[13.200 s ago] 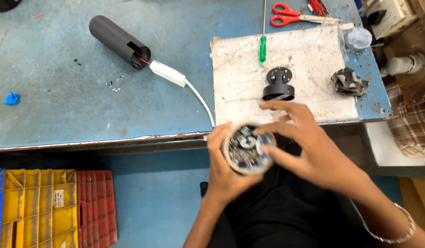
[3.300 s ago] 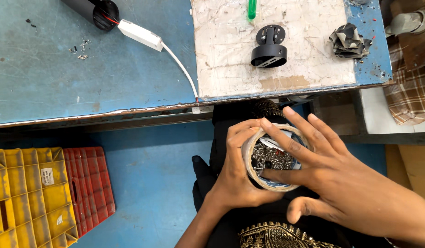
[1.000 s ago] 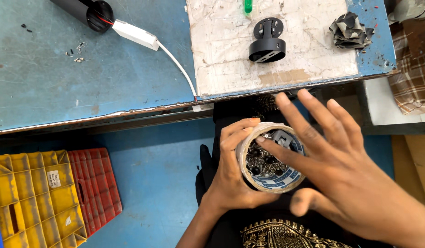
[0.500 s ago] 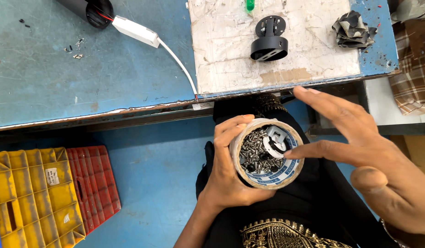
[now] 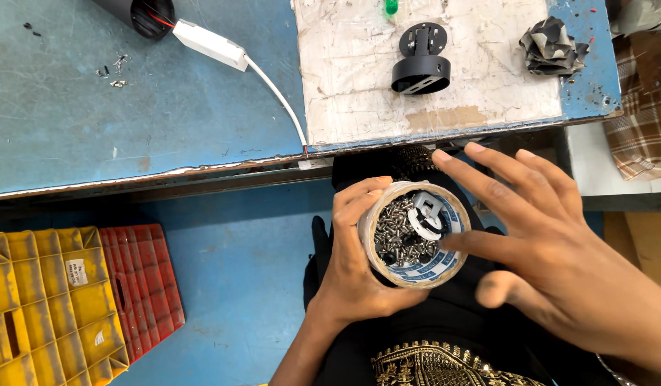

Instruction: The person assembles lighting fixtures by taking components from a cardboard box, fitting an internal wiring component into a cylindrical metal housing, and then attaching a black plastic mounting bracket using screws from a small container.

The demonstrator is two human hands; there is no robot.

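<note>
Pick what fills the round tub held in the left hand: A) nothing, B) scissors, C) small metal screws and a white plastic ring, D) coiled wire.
C: the round tub gripped by the left hand shows a heap of small screws with a white ring lying on top.

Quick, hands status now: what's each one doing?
Left hand: closed around the round container of screws, holding it up.
Right hand: open, fingers spread, one fingertip at the container's rim; holding nothing.
</note>
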